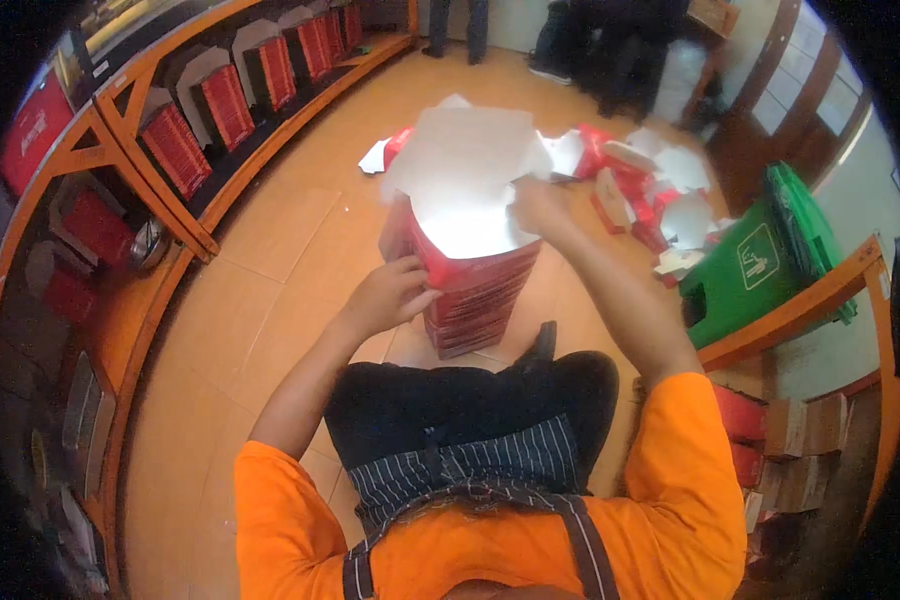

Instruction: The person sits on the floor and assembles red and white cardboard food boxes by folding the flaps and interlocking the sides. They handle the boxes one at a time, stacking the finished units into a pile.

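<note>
The fingers point(415, 268) of the left hand point(388, 297) are curled shut over the near left rim of the red carton point(470, 265), thumb side pressed against its outer wall. The fingers point(522, 190) of the right hand point(538, 208) are closed on the far right edge of the same carton, where the white flap point(467, 150) stands open above the white interior; how tightly they pinch cannot be told, as the back of the hand covers them. The carton sits as the top unit of a stack of red cartons point(475, 310) that rests on the orange tiled floor point(270, 290) directly ahead of the person's knees. The person wears an orange shirt point(670, 480) and a dark striped apron point(470, 460). Beyond the stack, loose red and white carton blanks point(640, 180) lie scattered on the floor, well apart from both hands. To the right of these stands a green bin point(760, 265) with a hinged lid, beside a wooden rail point(800, 305). Along the left, curved wooden shelving point(160, 190) carries a row of upright red and white cartons point(225, 100). At the far end of the room the legs of other people point(460, 25) are visible, not engaged with the stack.
</note>
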The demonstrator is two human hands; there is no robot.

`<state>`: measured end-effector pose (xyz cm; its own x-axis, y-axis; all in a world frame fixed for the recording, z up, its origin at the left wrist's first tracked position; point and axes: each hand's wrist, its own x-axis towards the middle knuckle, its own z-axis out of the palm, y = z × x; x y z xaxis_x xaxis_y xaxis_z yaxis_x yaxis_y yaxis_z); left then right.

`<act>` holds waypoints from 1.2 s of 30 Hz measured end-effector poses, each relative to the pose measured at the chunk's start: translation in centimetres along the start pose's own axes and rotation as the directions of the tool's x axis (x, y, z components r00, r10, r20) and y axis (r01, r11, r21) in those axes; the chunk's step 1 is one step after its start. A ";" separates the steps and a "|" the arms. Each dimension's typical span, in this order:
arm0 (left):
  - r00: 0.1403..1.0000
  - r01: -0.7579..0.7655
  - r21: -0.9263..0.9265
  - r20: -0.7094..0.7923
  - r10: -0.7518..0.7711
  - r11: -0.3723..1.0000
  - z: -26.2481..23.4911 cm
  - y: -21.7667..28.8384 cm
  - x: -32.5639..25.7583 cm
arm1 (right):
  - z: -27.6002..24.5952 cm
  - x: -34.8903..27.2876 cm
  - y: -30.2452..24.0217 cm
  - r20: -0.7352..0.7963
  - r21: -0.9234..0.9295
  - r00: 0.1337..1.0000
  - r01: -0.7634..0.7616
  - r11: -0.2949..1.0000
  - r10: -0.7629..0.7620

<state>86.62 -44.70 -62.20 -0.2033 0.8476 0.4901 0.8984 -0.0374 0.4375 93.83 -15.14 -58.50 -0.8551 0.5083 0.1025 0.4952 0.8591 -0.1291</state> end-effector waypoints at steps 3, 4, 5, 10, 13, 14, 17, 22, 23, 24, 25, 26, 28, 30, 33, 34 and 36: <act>0.997 0.063 -0.126 -0.026 -0.066 0.990 0.4 -0.4 -0.1 | 1.5 0.0 1.0 -0.111 -0.052 0.993 0.028 0.998 -0.033; 0.996 0.076 -0.175 -0.034 -0.083 0.982 0.5 -0.5 -0.2 | 1.7 0.0 1.0 -0.124 -0.087 0.991 0.042 0.995 -0.053; 0.994 0.088 -0.224 -0.041 -0.100 0.971 0.5 -0.6 -0.2 | 2.0 -0.1 1.0 -0.138 -0.121 0.988 0.056 0.991 -0.072; 0.997 0.052 -0.280 -0.041 -0.066 0.959 0.7 -0.7 -0.1 | 2.4 -0.1 -0.9 -0.171 -0.265 0.985 -0.037 0.963 -0.009; 0.999 0.043 -0.257 -0.006 -0.046 0.966 0.7 -0.8 0.4 | 2.3 -0.3 -0.6 -0.179 -0.282 0.983 -0.003 0.960 -0.049; 1.000 0.020 -0.242 -0.004 -0.021 0.970 0.7 -1.0 0.5 | 2.0 -0.3 -0.3 -0.174 -0.262 0.983 0.005 0.965 -0.053; 1.000 0.021 -0.226 0.009 -0.019 0.974 0.7 -0.9 0.6 | -0.6 -1.4 -0.1 -0.152 -0.209 0.987 0.010 0.978 -0.043; 0.999 -0.026 -0.188 -0.026 0.021 0.982 0.8 -1.2 0.3 | -4.3 -7.5 -5.6 0.022 0.298 0.923 0.362 0.883 -0.385; 0.999 -0.036 -0.162 -0.041 0.030 0.986 0.6 -0.8 0.5 | -3.5 -9.1 -6.4 -0.065 0.404 0.889 0.439 0.803 -0.453; 0.998 -0.045 -0.135 -0.057 0.038 0.990 0.6 -0.5 0.7 | -3.0 -10.0 -7.2 -0.075 0.253 0.872 0.486 0.836 -0.484; 0.998 -0.045 -0.163 -0.054 0.037 0.986 0.8 -0.6 0.5 | -2.5 -10.7 -7.8 -0.077 0.099 0.852 0.524 0.846 -0.518; 0.998 -0.044 -0.187 -0.050 0.035 0.981 0.9 -0.9 0.5 | -1.7 -11.0 -8.3 -0.140 0.127 0.863 0.502 0.856 -0.485; 0.998 -0.054 -0.204 -0.053 0.044 0.978 1.0 -1.2 0.2 | 0.2 -11.3 -8.8 -0.261 0.185 0.873 0.465 0.866 -0.413; 0.996 -0.077 -0.190 -0.065 0.065 0.979 1.0 -1.4 0.1 | 1.2 -11.6 -8.8 -0.333 0.151 0.836 0.505 0.850 -0.437; 0.999 -0.034 -0.194 -0.016 0.031 0.980 1.1 -1.1 -0.1 | 1.6 -12.0 -8.8 -0.397 0.123 0.794 0.542 0.831 -0.460; 0.999 -0.047 -0.194 -0.027 0.043 0.980 1.1 -1.1 0.0 | 1.7 -12.2 -8.7 -0.410 0.117 0.785 0.549 0.827 -0.463; 0.997 -0.075 -0.195 -0.046 0.067 0.978 1.3 -1.2 0.0 | 1.4 -12.0 -8.7 -0.434 0.116 0.773 0.557 0.822 -0.462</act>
<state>86.06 -43.96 -63.65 -0.1606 0.8179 0.5524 0.8178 -0.2031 0.5384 99.57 -28.78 -59.99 -0.8232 0.0219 0.5673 -0.0867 0.9827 -0.1638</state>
